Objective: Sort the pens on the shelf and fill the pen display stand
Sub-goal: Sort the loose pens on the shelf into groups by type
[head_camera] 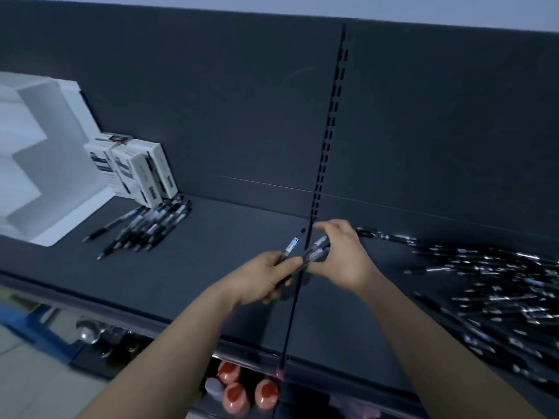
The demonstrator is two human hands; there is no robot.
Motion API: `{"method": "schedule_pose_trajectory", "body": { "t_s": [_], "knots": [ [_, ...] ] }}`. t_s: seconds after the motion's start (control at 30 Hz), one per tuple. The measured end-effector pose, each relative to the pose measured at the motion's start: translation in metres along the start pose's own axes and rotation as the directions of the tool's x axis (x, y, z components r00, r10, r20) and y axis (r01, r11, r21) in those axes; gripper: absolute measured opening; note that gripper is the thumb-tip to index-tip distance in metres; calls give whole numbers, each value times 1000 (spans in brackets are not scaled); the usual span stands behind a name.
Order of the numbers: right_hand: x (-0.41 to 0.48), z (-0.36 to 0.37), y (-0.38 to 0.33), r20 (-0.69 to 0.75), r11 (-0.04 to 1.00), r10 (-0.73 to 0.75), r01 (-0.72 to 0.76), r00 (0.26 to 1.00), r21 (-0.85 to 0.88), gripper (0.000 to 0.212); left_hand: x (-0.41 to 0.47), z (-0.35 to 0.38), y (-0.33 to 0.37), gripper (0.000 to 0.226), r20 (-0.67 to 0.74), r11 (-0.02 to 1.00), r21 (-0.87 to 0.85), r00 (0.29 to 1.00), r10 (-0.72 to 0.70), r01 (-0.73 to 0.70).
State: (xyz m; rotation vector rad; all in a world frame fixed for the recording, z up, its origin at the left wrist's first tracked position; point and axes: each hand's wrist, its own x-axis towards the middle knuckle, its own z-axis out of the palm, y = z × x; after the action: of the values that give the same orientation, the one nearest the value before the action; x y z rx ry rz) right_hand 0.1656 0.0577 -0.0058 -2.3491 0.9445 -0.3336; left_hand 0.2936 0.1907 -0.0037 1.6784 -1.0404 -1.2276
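Over the middle of the dark shelf (211,255) my left hand (266,278) grips a few black pens (292,244), their ends pointing up and to the right. My right hand (344,255) pinches the upper ends of these pens from the right. A sorted row of black pens (145,226) lies at the left, close to the white stepped display stand (39,164). A large loose heap of pens (496,285) covers the shelf at the right.
Three white pen boxes (133,167) stand between the display stand and the dark back panel. A slotted upright (329,122) splits the back panel. Below the shelf edge sit red-capped bottles (236,394) and metal items (90,331).
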Motion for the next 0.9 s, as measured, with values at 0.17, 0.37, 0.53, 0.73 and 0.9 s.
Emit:
{"method": "schedule_pose_trajectory", "body": {
  "t_s": [0.17,0.37,0.53,0.73,0.9],
  "knots": [
    [33,33,-33,167,873,76,-146,983,464,29,-7,-35,-21,28,-260,993,-114,965,-31,1],
    [63,78,-88,326,595,69,-302,943,745,10,-25,-81,-39,27,-334,999,44,942,4,11],
    [91,118,-132,344,621,82,-317,936,717,9,-34,-140,-61,31,-416,991,112,909,-15,68],
    [125,170,-189,338,579,177,-376,924,724,15,-39,-223,-88,28,-524,841,500,845,105,205],
    [146,198,-213,271,641,253,-371,929,672,15,-34,-271,-106,23,-567,731,631,797,206,260]
  ]
}}
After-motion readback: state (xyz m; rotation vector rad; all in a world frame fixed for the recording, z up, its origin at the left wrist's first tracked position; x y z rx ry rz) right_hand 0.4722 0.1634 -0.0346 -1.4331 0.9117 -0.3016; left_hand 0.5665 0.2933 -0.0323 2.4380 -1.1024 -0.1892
